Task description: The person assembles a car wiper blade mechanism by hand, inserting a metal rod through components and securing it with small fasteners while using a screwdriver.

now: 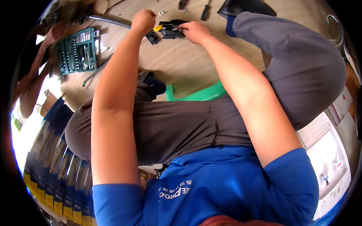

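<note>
A black mechanism [172,33] with metal bits and a yellow part [157,28] lies on the floor at the far middle. My right hand [196,32] has its thumb and fingers closed on the right end of it. To the left, my left hand [143,21] is curled shut just above the yellow part; what its fingers hold, if anything, is hidden. A grey tube [109,20] runs in from the left and passes behind my left wrist. Close below that wrist sits a small black block [152,37].
A green socket-set case [77,51] lies open at the left, near another person's hand [56,32]. Small metal parts [162,13] and a screwdriver [205,11] lie beyond. A green plastic stool [200,94] is below me. Blue-and-yellow packages [56,188] stand lower left; a white box [328,158] is right.
</note>
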### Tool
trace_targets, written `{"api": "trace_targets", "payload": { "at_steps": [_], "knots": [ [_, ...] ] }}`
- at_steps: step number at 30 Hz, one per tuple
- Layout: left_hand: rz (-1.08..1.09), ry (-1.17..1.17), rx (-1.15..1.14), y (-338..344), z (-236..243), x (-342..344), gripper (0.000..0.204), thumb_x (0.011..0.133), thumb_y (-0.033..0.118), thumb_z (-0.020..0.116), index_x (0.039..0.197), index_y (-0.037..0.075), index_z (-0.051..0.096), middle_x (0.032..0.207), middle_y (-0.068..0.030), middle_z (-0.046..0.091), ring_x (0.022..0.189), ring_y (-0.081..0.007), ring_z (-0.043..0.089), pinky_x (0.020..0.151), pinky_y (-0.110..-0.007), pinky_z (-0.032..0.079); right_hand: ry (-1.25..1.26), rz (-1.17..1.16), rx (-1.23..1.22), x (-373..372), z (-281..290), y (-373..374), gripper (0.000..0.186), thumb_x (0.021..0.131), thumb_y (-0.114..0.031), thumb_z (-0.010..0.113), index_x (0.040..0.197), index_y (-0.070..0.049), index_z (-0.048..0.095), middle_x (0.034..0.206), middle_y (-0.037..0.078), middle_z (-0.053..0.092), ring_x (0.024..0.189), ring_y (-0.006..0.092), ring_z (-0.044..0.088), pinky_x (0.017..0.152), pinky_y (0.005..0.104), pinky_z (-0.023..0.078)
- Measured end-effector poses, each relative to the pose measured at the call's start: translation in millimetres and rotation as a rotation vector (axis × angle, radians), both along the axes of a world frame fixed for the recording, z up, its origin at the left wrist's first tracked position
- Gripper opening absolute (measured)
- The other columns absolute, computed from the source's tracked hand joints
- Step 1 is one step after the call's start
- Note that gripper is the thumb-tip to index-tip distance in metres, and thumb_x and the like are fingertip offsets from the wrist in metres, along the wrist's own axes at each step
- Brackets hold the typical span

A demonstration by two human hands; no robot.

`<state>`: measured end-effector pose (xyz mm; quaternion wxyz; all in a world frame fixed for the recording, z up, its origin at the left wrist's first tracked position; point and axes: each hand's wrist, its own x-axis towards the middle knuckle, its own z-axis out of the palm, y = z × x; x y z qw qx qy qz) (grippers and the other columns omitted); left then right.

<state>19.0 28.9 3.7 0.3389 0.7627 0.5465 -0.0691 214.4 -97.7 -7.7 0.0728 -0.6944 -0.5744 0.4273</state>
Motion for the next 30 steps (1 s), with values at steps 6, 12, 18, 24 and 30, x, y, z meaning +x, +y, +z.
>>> {"api": "trace_targets", "payload": {
  "at_steps": [6, 12, 18, 24, 30],
  "knots": [
    [-0.022, 0.069, -0.059, -29.9, -20.1, -64.8, 0.036, 0.09, 0.03, 0.059, 0.117, 0.008, 0.064, 0.109, -0.0181, 0.067, 0.102, -0.0376, 0.062, 0.088, -0.044, 0.048, 0.017, -0.097, 0.045, -17.1, 22.0, 7.4, 0.032, 0.086, -0.031, 0.058, 0.116, -0.019, 0.064, 0.105, 0.01, 0.068, 0.101, 0.03, 0.064, 0.086, 0.0424, 0.05],
    [-0.08, 0.154, -0.132, -45.8, -3.7, -56.1, 0.027, 0.094, 0.03, 0.056, 0.118, 0.02, 0.063, 0.11, -0.0109, 0.066, 0.103, -0.0325, 0.061, 0.086, -0.044, 0.049, -0.325, 0.143, -0.013, -24.6, 39.0, 5.4, 0.033, 0.084, -0.03, 0.069, 0.108, -0.011, 0.054, 0.1, 0.014, 0.068, 0.097, 0.0306, 0.065, 0.081, 0.0433, 0.051],
    [-0.123, 0.153, -0.075, -49.3, 4.5, -58.6, 0.029, 0.095, 0.029, 0.053, 0.122, 0.022, 0.062, 0.105, -0.0142, 0.067, 0.099, -0.0351, 0.062, 0.083, -0.045, 0.049, -0.317, 0.275, 0.076, -10.2, 15.0, 10.6, 0.03, 0.085, -0.017, 0.065, 0.114, -0.016, 0.056, 0.099, 0.011, 0.067, 0.095, 0.0306, 0.065, 0.078, 0.0434, 0.051],
    [-0.174, 0.202, -0.06, -58.2, -2.3, -73.7, 0.028, 0.097, 0.033, 0.05, 0.12, 0.025, 0.062, 0.108, -0.0085, 0.067, 0.103, -0.0296, 0.063, 0.085, -0.043, 0.05, -0.307, 0.392, 0.136, -8.2, 11.9, 19.8, 0.046, 0.084, -0.013, 0.065, 0.127, -0.026, 0.057, 0.106, 0.009, 0.065, 0.103, 0.0278, 0.062, 0.084, 0.0405, 0.051],
    [-0.101, 0.133, -0.012, -69.8, 10.5, -57.8, 0.029, 0.094, 0.038, 0.054, 0.119, 0.025, 0.063, 0.106, -0.0069, 0.068, 0.101, -0.0283, 0.063, 0.082, -0.042, 0.051, -0.293, 0.307, 0.087, -5.8, 22.4, 19.5, 0.046, 0.081, -0.012, 0.067, 0.124, -0.027, 0.06, 0.107, 0.009, 0.065, 0.102, 0.0291, 0.062, 0.086, 0.0404, 0.051]
  ]
}}
